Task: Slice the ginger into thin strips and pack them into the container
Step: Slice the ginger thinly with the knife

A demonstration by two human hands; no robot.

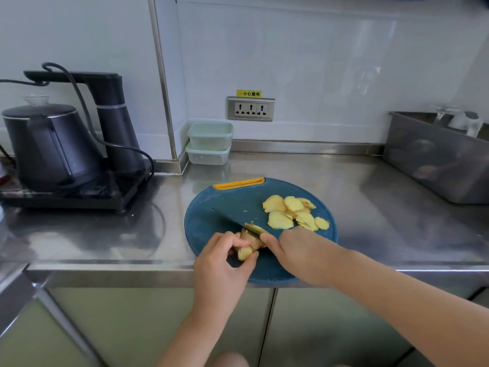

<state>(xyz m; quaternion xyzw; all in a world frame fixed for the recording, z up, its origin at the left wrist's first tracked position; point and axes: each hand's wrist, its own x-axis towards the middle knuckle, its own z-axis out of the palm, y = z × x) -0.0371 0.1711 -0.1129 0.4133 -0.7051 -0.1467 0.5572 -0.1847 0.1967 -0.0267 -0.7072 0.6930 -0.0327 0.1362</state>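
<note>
Step in hand: slicing, by judgement. The ginger piece (247,247) is being cut into flat rounds; no strips are cut yet and nothing is packed.
Ginger piece: at 6 o'clock on the cutting board (211,229); knobbly, part skinned, lying under the heel of the blade.
Left hand (225,260): fingers and thumb curled round the ginger piece, pinning it to the board.
Right hand (293,250): closed round the handle of the knife (232,221), which it hides; one finger reaches forward beside the blade.
Knife: dark blade running from the right hand toward 10 o'clock, its edge resting on the ginger.
Slices (291,211): pale yellow, overlapping, heaped at 1 to 2 o'clock on the board, just beyond the right hand.
Containers (210,143): two clear tubs with pale green lids, stacked, at 12 o'clock beyond the board against the wall; both lidded.
Next move, judged: a straight downward cut close to the left fingertips, which calls for tucked fingers. After that, the rounds need stacking and cutting lengthwise, and a tub needs fetching and opening.
Bench (370,207): stainless steel, reflective; the round blue board overhangs its front edge.
Room: white panelled wall; triple socket (250,109) under a yellow warning label at 12 o'clock; black kettle (47,147) and its stand at 9 o'clock; steel bin (436,160) at 3 o'clock; green cupboard doors (158,327) below.
</note>
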